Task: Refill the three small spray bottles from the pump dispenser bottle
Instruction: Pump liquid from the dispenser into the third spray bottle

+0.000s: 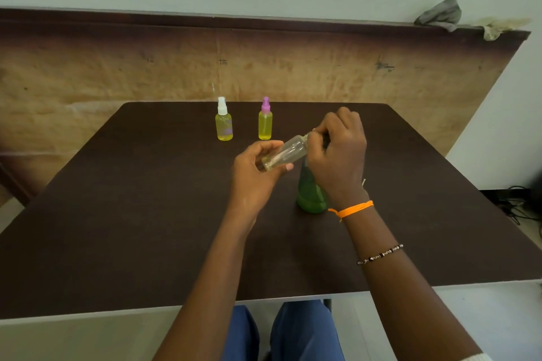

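Note:
Two small spray bottles stand upright at the back of the dark table (146, 214), both full of yellow liquid: one with a white cap (224, 123), one with a purple cap (265, 123). My left hand (258, 173) holds a third small clear bottle (286, 152) tilted on its side above the table; it looks nearly empty. My right hand (337, 152) grips that bottle's neck end, hiding its cap. Behind and below my right hand stands the green pump dispenser bottle (311, 193); its top is hidden.
A worn brown board (117, 67) leans against the wall behind the table. Grey and beige cloths (440, 13) lie on the board's top right corner. Cables (516, 205) lie on the floor at the right. My knees in blue trousers (293, 331) show below the front edge.

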Available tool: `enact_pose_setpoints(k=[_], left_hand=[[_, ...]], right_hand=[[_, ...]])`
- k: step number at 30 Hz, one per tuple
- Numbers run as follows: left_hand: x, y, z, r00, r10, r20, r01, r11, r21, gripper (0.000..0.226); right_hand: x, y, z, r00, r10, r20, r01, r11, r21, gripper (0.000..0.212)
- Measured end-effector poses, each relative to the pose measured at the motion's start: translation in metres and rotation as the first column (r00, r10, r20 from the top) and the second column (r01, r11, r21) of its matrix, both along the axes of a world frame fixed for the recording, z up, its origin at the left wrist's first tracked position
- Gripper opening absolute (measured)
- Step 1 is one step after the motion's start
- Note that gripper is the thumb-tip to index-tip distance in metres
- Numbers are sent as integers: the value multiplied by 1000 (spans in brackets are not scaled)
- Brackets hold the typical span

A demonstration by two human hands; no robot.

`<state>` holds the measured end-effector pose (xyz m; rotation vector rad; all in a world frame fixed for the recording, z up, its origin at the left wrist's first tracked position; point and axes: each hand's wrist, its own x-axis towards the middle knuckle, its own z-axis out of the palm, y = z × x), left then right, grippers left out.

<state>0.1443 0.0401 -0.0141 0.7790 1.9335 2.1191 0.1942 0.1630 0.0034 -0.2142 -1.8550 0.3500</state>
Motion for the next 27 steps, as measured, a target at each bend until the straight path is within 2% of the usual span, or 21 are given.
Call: enact_pose_setpoints(k=[8, 15, 20, 27], left_hand=[[-1, 1, -4, 1000, 9, 15, -9, 1000, -4, 41], [-1, 2, 0, 1000, 13, 2, -13, 1000, 10, 40], [-1, 3, -3, 999, 37, 5, -37, 999, -13, 40], [-2, 3, -1, 999, 35, 2, -35, 999, 6, 40]], right_hand=[[0, 1, -17, 1000, -22, -13, 23, 997, 77, 6], [2, 1, 0, 999, 38, -3, -38, 999, -11, 12], [3, 2, -18, 1000, -10, -23, 12, 997, 75, 8], [7, 0, -6, 999, 42, -30, -42, 999, 1, 22]])
